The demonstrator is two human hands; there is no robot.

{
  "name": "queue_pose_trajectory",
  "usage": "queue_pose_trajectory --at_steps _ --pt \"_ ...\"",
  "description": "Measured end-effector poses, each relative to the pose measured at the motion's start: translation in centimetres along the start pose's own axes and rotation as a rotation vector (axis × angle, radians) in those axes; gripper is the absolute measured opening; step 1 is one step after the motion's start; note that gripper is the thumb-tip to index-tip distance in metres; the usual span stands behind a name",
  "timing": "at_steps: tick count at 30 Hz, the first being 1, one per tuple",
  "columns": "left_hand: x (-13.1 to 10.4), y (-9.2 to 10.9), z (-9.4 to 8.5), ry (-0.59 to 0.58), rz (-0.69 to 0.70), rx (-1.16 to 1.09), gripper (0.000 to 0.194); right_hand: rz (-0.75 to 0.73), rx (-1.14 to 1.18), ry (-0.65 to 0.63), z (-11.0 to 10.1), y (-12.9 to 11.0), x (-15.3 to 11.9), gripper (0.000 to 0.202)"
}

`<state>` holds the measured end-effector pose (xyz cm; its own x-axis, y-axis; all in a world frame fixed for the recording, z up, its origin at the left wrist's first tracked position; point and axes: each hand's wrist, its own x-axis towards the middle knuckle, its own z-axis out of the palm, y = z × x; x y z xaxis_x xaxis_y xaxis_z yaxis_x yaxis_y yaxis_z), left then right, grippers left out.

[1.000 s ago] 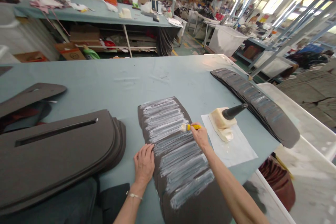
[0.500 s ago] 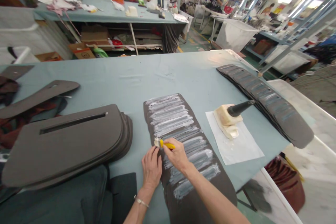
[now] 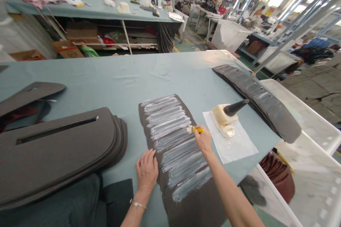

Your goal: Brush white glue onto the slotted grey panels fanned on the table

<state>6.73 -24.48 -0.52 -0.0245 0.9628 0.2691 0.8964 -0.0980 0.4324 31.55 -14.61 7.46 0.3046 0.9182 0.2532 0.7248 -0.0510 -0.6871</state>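
In my right hand (image 3: 203, 141) is a small brush (image 3: 196, 129) with a yellow handle. Its pale bristles touch the right part of a dark grey panel (image 3: 197, 202). White, glue-like streaks (image 3: 170, 113) run in several bands across this panel. My left hand (image 3: 147, 168) lies with fingers outstretched on the panel's left edge, a bracelet at its wrist. To the right, a cream-coloured block-like container (image 3: 220, 115) with a black cone-shaped piece (image 3: 236, 108) stands on a white sheet (image 3: 243, 145), with a creamy white blob at its front.
At left lies a stack of dark grey slotted pieces (image 3: 66, 152). Another stack of long dark panels (image 3: 258, 99) lies along the table's right side. White bins (image 3: 317, 170) stand beyond the right edge. Across the aisle is a second blue-green table (image 3: 93, 12).
The brush in my right hand has swept rightward and slightly up across the panel from its left edge. My left hand stays at the left edge. The camera view has turned a little right.
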Motion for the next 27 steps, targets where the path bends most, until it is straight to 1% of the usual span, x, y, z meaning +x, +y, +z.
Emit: queue_pose_trajectory --at_steps 2,3,5,6,7,8,9,10,12,14,15,17,19,21,23,25,27 --pt "0.0 0.1 0.0 0.008 -0.007 0.001 0.031 -0.012 0.014 0.019 0.7 -1.7 -0.8 0.017" --pt "0.1 0.1 0.1 0.013 -0.008 -0.001 0.031 -0.042 0.059 -0.013 1.6 -3.0 -1.8 0.017" --pt "0.1 0.1 0.2 0.023 -0.004 -0.012 0.031 -0.149 0.18 -0.16 3.6 -5.6 -4.1 0.016" --pt "0.1 0.1 0.2 0.027 -0.003 -0.02 0.031 -0.205 0.229 -0.248 4.5 -6.6 -5.0 0.016" --pt "0.1 0.0 0.3 0.031 -0.002 -0.027 0.031 -0.237 0.259 -0.314 5.2 -7.0 -5.6 0.015" --pt "0.1 0.0 0.3 0.036 -0.004 -0.034 0.031 -0.237 0.268 -0.349 5.5 -6.8 -5.8 0.015" --pt "0.1 0.0 0.3 0.04 -0.006 -0.04 0.031 -0.202 0.26 -0.344 5.4 -6.1 -5.5 0.015" --pt "0.1 0.1 0.2 0.045 -0.008 -0.045 0.031 -0.143 0.238 -0.304 5.0 -5.0 -4.9 0.015" --pt "0.1 0.1 0.2 0.055 -0.009 -0.054 0.031 -0.004 0.184 -0.183 3.2 -1.9 -2.8 0.018" --pt "0.1 0.2 0.1 0.056 -0.012 -0.058 0.031 0.104 0.163 -0.101 1.0 0.8 -0.7 0.023" --pt "0.1 0.2 0.1 0.052 -0.016 -0.058 0.031 0.143 0.172 -0.085 0.1 1.7 0.0 0.025" --pt "0.1 0.2 0.0 0.041 -0.025 -0.06 0.031 0.18 0.209 -0.089 -1.2 2.1 0.7 0.026" --pt "0.1 0.0 0.0 0.031 -0.032 -0.071 0.031 0.167 0.237 -0.098 -1.4 1.2 0.3 0.023" --pt "0.1 -0.3 0.0 0.014 -0.036 -0.094 0.031 0.125 0.258 -0.111 -1.0 -0.6 -1.0 0.019" --pt "0.1 -0.6 -0.1 0.012 -0.049 -0.141 0.032 0.067 0.29 -0.147 -0.1 -2.7 -2.9 0.017" --pt "-0.2 -0.8 -0.3 0.046 -0.072 -0.197 0.032 0.003 0.327 -0.212 1.0 -4.7 -5.1 0.014" --pt "-0.7 -0.7 -0.4 0.071 -0.062 -0.212 0.03 -0.058 0.35 -0.285 2.1 -6.3 -7.0 0.015"
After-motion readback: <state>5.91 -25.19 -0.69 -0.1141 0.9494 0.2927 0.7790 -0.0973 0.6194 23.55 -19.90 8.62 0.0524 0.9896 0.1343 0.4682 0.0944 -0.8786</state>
